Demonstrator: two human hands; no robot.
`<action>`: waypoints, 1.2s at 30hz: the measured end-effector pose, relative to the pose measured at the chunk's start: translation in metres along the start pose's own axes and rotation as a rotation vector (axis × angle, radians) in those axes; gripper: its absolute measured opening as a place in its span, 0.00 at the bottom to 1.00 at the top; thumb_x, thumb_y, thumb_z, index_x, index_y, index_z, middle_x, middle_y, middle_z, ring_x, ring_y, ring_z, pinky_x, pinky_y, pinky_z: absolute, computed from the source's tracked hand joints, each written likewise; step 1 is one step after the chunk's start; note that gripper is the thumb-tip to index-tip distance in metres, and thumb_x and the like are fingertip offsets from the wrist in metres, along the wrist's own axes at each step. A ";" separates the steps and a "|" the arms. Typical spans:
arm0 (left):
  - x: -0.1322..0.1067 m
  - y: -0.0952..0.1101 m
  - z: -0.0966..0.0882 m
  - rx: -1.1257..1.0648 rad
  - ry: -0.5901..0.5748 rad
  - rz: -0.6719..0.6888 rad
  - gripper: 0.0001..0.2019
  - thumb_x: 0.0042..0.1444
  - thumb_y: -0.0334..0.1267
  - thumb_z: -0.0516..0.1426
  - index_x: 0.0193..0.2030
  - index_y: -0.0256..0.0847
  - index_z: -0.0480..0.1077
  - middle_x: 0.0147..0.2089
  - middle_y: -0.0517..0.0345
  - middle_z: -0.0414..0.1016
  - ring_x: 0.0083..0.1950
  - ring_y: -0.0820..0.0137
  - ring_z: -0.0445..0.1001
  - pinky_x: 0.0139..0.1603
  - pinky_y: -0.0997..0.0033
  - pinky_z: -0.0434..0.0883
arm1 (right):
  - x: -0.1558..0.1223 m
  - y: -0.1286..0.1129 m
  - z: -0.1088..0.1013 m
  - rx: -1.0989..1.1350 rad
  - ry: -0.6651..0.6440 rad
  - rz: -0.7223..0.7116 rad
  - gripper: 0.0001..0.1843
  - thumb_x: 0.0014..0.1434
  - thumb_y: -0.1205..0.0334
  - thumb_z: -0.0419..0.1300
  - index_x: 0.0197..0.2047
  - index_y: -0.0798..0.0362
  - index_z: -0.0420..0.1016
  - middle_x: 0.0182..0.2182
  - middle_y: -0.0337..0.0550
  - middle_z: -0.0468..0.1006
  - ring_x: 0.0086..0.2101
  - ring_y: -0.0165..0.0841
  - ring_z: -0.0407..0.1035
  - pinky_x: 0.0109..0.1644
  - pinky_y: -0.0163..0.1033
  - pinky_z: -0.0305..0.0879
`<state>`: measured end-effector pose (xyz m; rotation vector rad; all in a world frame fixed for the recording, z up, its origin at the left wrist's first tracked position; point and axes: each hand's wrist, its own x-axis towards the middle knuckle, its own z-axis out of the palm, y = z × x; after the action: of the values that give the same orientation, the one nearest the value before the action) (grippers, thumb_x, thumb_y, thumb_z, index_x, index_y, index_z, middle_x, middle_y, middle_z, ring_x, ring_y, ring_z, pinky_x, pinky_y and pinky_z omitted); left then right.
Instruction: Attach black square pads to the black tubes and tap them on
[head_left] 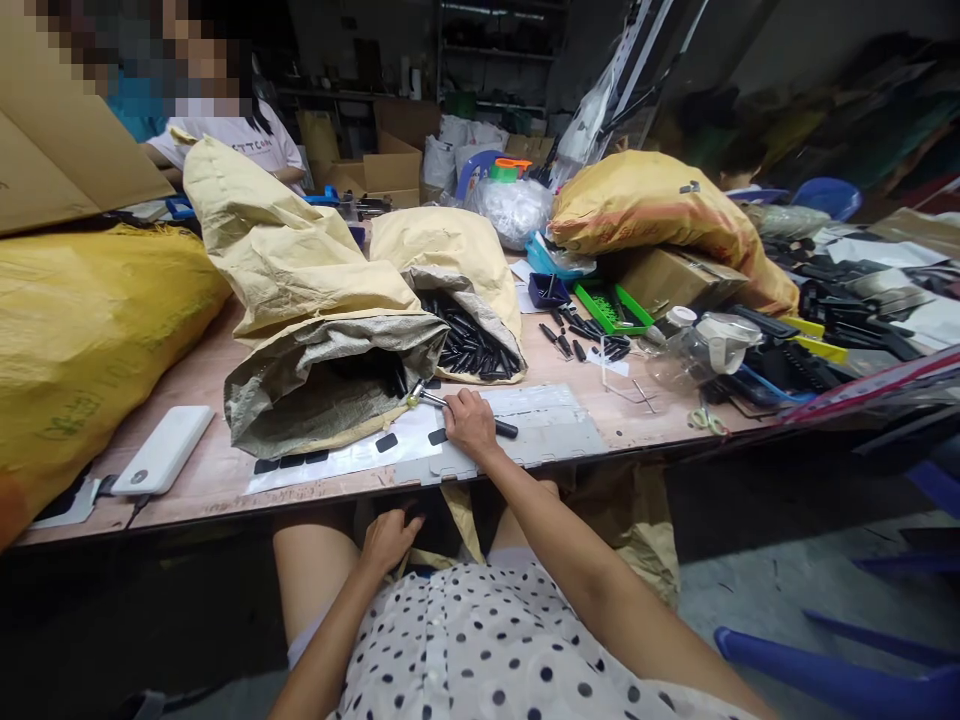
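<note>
Fingers of the right hand grip a slim metal-shafted tool with a black handle, low over a flat grey plate on the wood-grain counter, its tip at the gaping mouth of a tan sack lined in grey. The sack lies on its side, opening toward the worker, presumably for easy reach; over the lap, the left hand curls, though from here one cannot tell whether it holds anything.

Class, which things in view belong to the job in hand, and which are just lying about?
Likely in use:
black-handled tool in right hand
black pads
sack of black parts

Likely lying about:
white device
scissors
clear plastic container
</note>
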<state>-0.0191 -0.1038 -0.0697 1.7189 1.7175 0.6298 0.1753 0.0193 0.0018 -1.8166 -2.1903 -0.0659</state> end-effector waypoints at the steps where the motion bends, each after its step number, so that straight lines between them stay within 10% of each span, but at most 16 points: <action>1: 0.002 0.002 -0.003 0.037 -0.071 -0.014 0.04 0.46 0.41 0.64 0.30 0.46 0.79 0.19 0.60 0.71 0.28 0.57 0.78 0.27 0.65 0.68 | 0.000 0.000 0.000 0.005 0.007 -0.001 0.11 0.69 0.61 0.55 0.48 0.51 0.78 0.43 0.51 0.75 0.45 0.42 0.64 0.46 0.42 0.59; 7: 0.019 0.052 -0.050 -0.097 -0.409 0.022 0.10 0.52 0.45 0.59 0.29 0.45 0.79 0.22 0.60 0.76 0.24 0.64 0.75 0.25 0.68 0.68 | -0.001 0.001 0.002 0.010 0.008 -0.012 0.12 0.69 0.61 0.54 0.48 0.51 0.78 0.42 0.51 0.74 0.45 0.42 0.64 0.46 0.42 0.59; 16: 0.148 0.093 -0.086 0.008 0.283 -0.104 0.10 0.49 0.38 0.59 0.36 0.41 0.81 0.34 0.52 0.83 0.42 0.58 0.81 0.45 0.65 0.74 | 0.001 -0.002 0.000 0.007 0.001 -0.014 0.11 0.69 0.61 0.55 0.48 0.51 0.77 0.42 0.50 0.74 0.45 0.42 0.64 0.46 0.42 0.59; 26: 0.185 0.096 -0.076 0.133 0.198 -0.277 0.04 0.43 0.38 0.65 0.26 0.40 0.77 0.35 0.37 0.83 0.43 0.46 0.82 0.35 0.59 0.73 | 0.001 -0.003 -0.001 0.016 -0.006 -0.007 0.11 0.68 0.61 0.55 0.48 0.51 0.77 0.43 0.51 0.74 0.45 0.42 0.64 0.46 0.43 0.60; 36: 0.181 0.100 -0.079 -0.026 0.231 -0.278 0.04 0.40 0.36 0.65 0.26 0.41 0.76 0.31 0.46 0.81 0.40 0.52 0.82 0.33 0.63 0.72 | 0.002 -0.003 -0.001 0.016 -0.007 0.001 0.11 0.68 0.62 0.55 0.48 0.51 0.77 0.43 0.51 0.75 0.45 0.42 0.64 0.47 0.43 0.60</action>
<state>0.0014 0.0879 0.0397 1.3973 2.0522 0.7396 0.1722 0.0205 0.0038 -1.8123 -2.1880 -0.0413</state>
